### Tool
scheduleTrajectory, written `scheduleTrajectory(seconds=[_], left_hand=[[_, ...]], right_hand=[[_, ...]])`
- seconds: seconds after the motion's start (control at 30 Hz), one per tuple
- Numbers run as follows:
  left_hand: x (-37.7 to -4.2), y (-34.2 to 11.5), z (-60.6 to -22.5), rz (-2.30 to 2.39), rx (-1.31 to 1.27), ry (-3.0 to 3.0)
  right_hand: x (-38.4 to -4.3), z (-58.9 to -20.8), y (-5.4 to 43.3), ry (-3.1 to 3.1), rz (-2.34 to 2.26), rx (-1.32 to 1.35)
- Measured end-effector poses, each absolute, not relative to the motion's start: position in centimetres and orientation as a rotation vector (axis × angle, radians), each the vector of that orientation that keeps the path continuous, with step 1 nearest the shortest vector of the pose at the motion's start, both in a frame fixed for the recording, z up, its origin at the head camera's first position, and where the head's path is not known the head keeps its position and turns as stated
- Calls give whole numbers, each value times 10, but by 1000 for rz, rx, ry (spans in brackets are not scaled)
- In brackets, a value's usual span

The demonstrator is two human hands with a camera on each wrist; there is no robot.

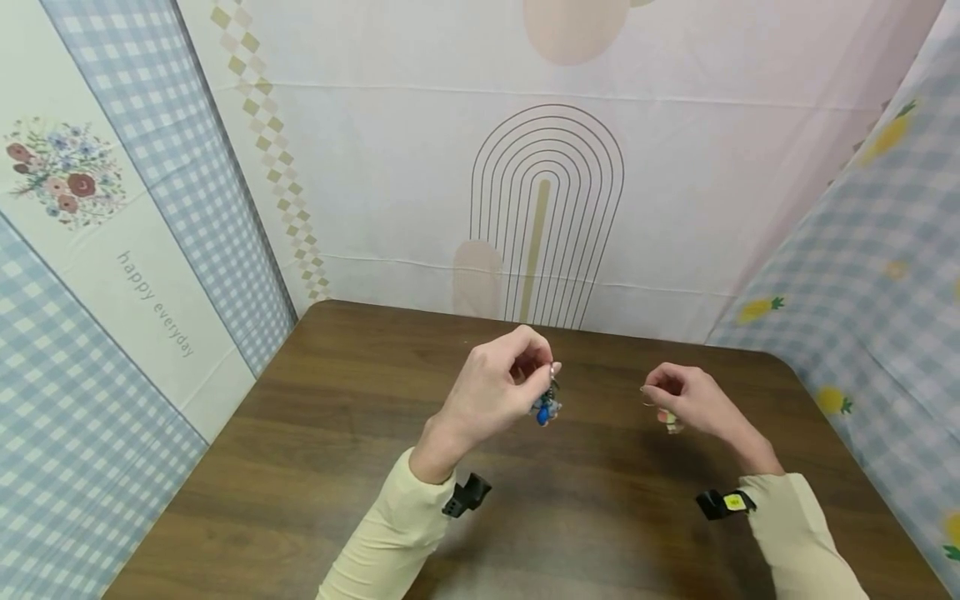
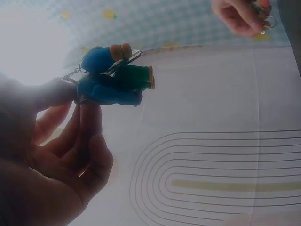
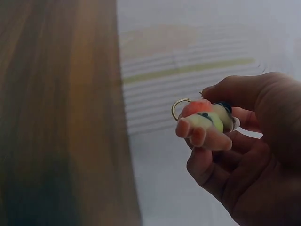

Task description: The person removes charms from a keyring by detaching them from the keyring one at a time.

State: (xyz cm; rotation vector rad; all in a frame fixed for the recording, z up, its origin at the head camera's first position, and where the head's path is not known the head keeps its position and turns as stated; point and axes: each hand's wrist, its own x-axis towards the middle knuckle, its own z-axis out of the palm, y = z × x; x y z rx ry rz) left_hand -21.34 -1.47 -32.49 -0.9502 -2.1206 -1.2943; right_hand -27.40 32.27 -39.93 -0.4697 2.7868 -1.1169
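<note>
My left hand (image 1: 498, 383) pinches a bunch of figure keychains (image 1: 545, 408) by the ring and chain at its top, so the figures dangle over the table. Up close in the left wrist view, the keychains (image 2: 110, 87) are small blue and green figures with a flat metal piece among them. Off to the right, my right hand (image 1: 688, 402) pinches another figure keychain (image 1: 670, 419). The right wrist view shows this figure keychain (image 3: 204, 123) in pink, red and pale yellow, with a gold ring (image 3: 176, 108) beside it. Both hands are raised above the tabletop.
A dark wooden table (image 1: 300, 467) with rounded far corners lies under both hands. Behind it hangs a pale printed cloth (image 1: 390, 183). Blue checked cloth stands at the left (image 1: 150, 92) and the right (image 1: 862, 292). Each wrist wears a black strap with a small device.
</note>
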Motion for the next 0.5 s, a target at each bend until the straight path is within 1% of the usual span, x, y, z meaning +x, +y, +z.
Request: scheduleTrajectory(seconds=[0.2,0.5], left_hand=[[-214,-15,-325,-1288,-954,-2118],[-215,-15,-326,-1283,-958,-2129]], right_hand=[[-287,-417,341,2726,-1141,-386],[-300,-443,367,2745,-1079,-334]])
